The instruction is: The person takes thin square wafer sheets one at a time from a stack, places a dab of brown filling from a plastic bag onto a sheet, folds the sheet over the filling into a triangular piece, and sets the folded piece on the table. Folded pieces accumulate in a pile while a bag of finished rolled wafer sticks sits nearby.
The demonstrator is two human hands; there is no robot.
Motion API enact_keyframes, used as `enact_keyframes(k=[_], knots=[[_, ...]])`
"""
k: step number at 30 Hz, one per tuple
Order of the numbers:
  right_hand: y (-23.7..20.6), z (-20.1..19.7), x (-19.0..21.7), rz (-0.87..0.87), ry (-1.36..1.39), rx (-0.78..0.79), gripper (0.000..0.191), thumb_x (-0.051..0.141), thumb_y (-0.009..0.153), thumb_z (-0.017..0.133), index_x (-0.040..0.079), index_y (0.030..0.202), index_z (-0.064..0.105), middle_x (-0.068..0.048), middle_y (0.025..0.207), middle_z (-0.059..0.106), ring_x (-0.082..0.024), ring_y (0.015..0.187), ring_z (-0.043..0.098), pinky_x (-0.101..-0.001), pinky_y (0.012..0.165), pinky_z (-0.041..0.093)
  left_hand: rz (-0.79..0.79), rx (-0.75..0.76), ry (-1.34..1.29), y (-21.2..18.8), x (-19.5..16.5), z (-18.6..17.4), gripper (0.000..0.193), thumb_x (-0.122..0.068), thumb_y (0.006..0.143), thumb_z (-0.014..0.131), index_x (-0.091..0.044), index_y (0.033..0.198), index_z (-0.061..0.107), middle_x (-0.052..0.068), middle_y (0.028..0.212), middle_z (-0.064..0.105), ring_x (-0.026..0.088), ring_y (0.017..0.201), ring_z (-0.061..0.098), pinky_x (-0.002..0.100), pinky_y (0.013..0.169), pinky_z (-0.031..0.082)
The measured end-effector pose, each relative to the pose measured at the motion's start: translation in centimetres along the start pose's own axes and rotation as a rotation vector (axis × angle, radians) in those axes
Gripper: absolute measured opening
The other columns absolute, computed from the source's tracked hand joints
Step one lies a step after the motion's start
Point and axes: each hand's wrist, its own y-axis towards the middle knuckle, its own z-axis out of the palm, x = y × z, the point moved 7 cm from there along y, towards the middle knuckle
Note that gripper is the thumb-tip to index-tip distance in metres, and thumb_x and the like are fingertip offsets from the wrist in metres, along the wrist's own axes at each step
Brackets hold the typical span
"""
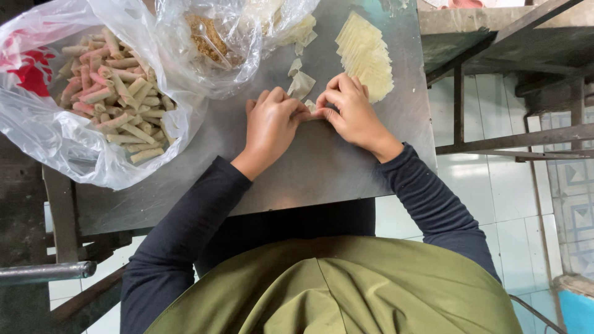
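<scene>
Item in hand: small pale wrapper piece (310, 106), pinched between both hands at mid-tabletop, mostly hidden by the fingertips.
Left hand (271, 127): knuckles up, fingers curled and grasping the left end of the piece.
Right hand (351, 111): fingers bent, grasping the right end; the two hands touch at the fingertips.
Loose folded wrappers (300, 80): a few pale pieces just beyond the hands.
Stack of wrapper sheets (365, 54): fanned, pale yellow, far right, near the right hand.
Clear bag of brown filling (207, 37): far centre, with a clear spoon (213, 46) lying in it.
Plastic bag of finished rolls (114, 86): far left, open, heaped with thin tan and pinkish rolls.
Tabletop (315, 167): grey metal, scuffed.
</scene>
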Motion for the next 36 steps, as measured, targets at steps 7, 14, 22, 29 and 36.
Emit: enact_keyframes(k=[7, 14, 22, 29, 36], knots=[[-0.7, 0.2, 0.2, -0.03, -0.12, -0.066, 0.011, 0.02, 0.092, 0.079, 0.014, 0.095, 0.071, -0.003, 0.114, 0.054, -0.025, 0.113, 0.049, -0.0403, 0.098, 0.033, 0.239, -0.108, 0.334, -0.9, -2.1, 0.6, 0.016, -0.024, 0.09, 0.084, -0.017, 0.083, 0.071, 0.0, 0.093, 0.057, 0.02, 0.094, 0.056, 0.039, 0.086, 0.038], [-0.1, 0.1, -0.7, 0.125, -0.003, -0.207, 0.012, 0.021, 0.085, 0.086, 0.017, 0.091, 0.076, -0.003, 0.108, 0.051, -0.025, 0.112, 0.048, -0.0426, 0.097, 0.032, -0.107, -0.118, -0.041, 0.5, 0.7, -0.3, 0.016, -0.03, 0.075, 0.088, -0.02, 0.08, 0.077, -0.001, 0.084, 0.057, 0.023, 0.09, 0.056, 0.041, 0.079, 0.036], [-0.3, -0.4, 0.5, -0.068, -0.101, -0.133, 0.011, 0.017, 0.088, 0.083, 0.017, 0.096, 0.075, -0.002, 0.116, 0.054, -0.025, 0.11, 0.049, -0.0414, 0.1, 0.033, 0.186, -0.127, 0.226, -0.2, -1.6, -0.7, 0.008, -0.021, 0.08, 0.082, -0.023, 0.08, 0.074, -0.003, 0.088, 0.057, 0.02, 0.095, 0.056, 0.04, 0.084, 0.036], [-1.3, 0.1, 0.1, 0.079, -0.075, -0.095, 0.009, 0.021, 0.086, 0.083, 0.019, 0.089, 0.075, -0.004, 0.106, 0.051, -0.026, 0.108, 0.048, -0.0448, 0.093, 0.033, 0.034, -0.106, 0.135, -1.5, -1.5, -0.6, 0.009, -0.022, 0.083, 0.079, -0.017, 0.082, 0.071, 0.0, 0.091, 0.058, 0.024, 0.095, 0.056, 0.043, 0.082, 0.036], [0.4, 1.6, -1.3, 0.181, -0.118, -0.201, 0.018, 0.021, 0.089, 0.079, 0.014, 0.096, 0.065, -0.007, 0.115, 0.05, -0.03, 0.114, 0.045, -0.0473, 0.094, 0.032, -0.134, -0.134, 0.126, -0.2, 0.4, 0.8, 0.018, -0.021, 0.09, 0.075, -0.012, 0.096, 0.06, 0.008, 0.1, 0.058, 0.032, 0.098, 0.054, 0.048, 0.08, 0.036]])
